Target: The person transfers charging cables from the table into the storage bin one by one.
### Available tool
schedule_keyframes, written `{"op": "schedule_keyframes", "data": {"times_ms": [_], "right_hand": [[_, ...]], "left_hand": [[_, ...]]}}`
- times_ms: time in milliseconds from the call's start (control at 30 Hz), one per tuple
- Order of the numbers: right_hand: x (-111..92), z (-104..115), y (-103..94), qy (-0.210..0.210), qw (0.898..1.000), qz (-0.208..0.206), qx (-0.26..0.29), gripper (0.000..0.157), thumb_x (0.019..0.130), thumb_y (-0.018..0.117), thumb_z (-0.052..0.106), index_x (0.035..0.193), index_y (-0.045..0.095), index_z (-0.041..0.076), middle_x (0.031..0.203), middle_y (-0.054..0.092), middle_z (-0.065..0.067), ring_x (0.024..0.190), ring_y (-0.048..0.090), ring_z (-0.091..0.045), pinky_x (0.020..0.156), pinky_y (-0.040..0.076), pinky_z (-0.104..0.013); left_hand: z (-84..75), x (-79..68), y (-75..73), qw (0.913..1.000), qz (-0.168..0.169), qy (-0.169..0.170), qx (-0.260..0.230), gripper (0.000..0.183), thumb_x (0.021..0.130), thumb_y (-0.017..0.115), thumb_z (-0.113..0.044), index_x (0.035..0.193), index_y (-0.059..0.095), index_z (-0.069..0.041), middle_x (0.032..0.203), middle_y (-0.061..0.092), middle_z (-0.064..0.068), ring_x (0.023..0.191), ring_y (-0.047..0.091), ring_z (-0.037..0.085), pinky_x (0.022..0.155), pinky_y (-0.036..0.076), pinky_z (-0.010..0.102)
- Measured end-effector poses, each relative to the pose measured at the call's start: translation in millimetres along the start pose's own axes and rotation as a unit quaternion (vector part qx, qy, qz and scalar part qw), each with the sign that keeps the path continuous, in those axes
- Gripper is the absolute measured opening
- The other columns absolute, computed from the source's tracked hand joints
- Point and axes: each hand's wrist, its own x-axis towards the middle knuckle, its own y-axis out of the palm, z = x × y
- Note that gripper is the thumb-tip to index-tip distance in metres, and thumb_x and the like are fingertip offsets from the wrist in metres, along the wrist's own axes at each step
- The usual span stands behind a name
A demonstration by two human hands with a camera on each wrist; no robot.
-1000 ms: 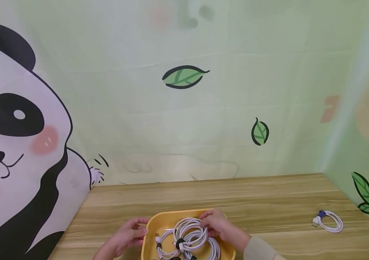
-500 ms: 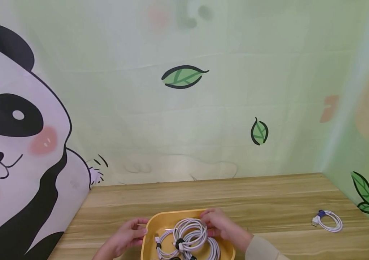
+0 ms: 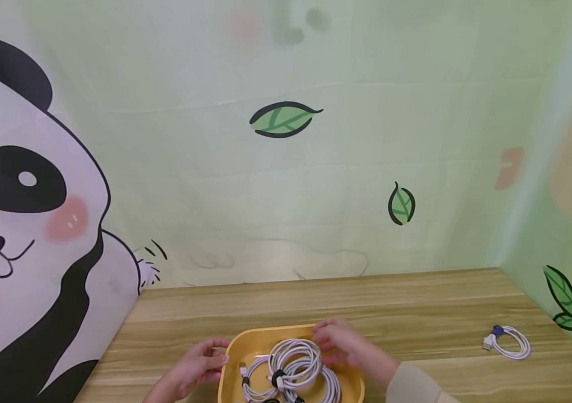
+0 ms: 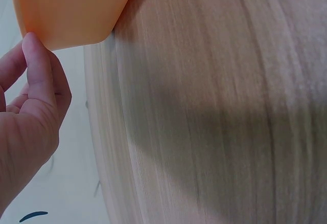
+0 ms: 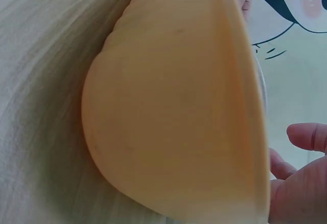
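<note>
A yellow plastic bin [image 3: 261, 336] stands at the table's front, with several coiled white cables [image 3: 296, 364] in it, some tied with black straps. My left hand [image 3: 197, 364] is at its left rim, the thumb on the outer wall and the fingers bent by the edge; in the left wrist view the thumb tip [image 4: 31, 42] touches the bin. My right hand [image 3: 343, 341] reaches over the back right corner, fingers bent down beside the top coil. Its thumb and fingers look apart in the right wrist view, with no cable seen between them.
A white USB cable [image 3: 512, 342] with a blue strap lies coiled on the wooden table [image 3: 417, 313], to the right. Behind the table hangs a pale green backdrop [image 3: 286, 212] printed with a panda and leaves.
My right hand has moved slightly up and right, off the top coil of cable. The left hand and the bin have hardly moved.
</note>
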Motion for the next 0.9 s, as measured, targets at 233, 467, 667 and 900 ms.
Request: {"op": "schedule_keyframes", "data": {"times_ms": [233, 467, 667, 900], "right_hand": [[-3, 4, -6.1, -0.002, 1.000, 0.010, -0.002, 0.035, 0.076, 0.055, 0.007, 0.108, 0.052, -0.005, 0.089, 0.055, -0.010, 0.075, 0.050, -0.020, 0.058, 0.050, -0.030], [-3, 6, -13.3, -0.013, 1.000, 0.023, -0.001, 0.035, 0.076, 0.055, 0.009, 0.108, 0.053, -0.005, 0.084, 0.055, -0.006, 0.072, 0.050, -0.017, 0.054, 0.048, -0.026], [-3, 7, -19.3, -0.016, 0.999, 0.038, 0.006, 0.036, 0.076, 0.056, 0.010, 0.109, 0.052, -0.006, 0.083, 0.057, -0.005, 0.070, 0.051, -0.016, 0.055, 0.048, -0.025], [-5, 10, -26.6, -0.020, 0.998, 0.051, 0.001, 0.037, 0.076, 0.056, 0.011, 0.110, 0.051, -0.005, 0.081, 0.057, -0.002, 0.069, 0.052, -0.014, 0.055, 0.048, -0.024]], "left_hand": [[0.7, -0.5, 0.0, 1.0000, 0.004, 0.006, -0.001, 0.041, 0.086, 0.054, -0.008, 0.120, 0.038, 0.007, 0.084, 0.051, 0.001, 0.072, 0.054, 0.008, 0.059, 0.048, 0.018], [0.6, -0.5, 0.3, 1.0000, 0.004, 0.005, -0.002, 0.041, 0.086, 0.054, -0.008, 0.121, 0.038, 0.007, 0.084, 0.052, 0.001, 0.072, 0.054, 0.008, 0.059, 0.049, 0.018], [-1.0, -1.4, 1.1, 1.0000, 0.000, 0.002, -0.002, 0.041, 0.085, 0.054, -0.008, 0.120, 0.039, 0.007, 0.085, 0.052, 0.002, 0.072, 0.054, 0.008, 0.060, 0.049, 0.018], [-0.7, -1.0, 0.9, 1.0000, -0.002, -0.001, 0.001, 0.041, 0.085, 0.054, -0.008, 0.120, 0.038, 0.007, 0.085, 0.052, 0.002, 0.072, 0.054, 0.009, 0.061, 0.049, 0.020]]}}
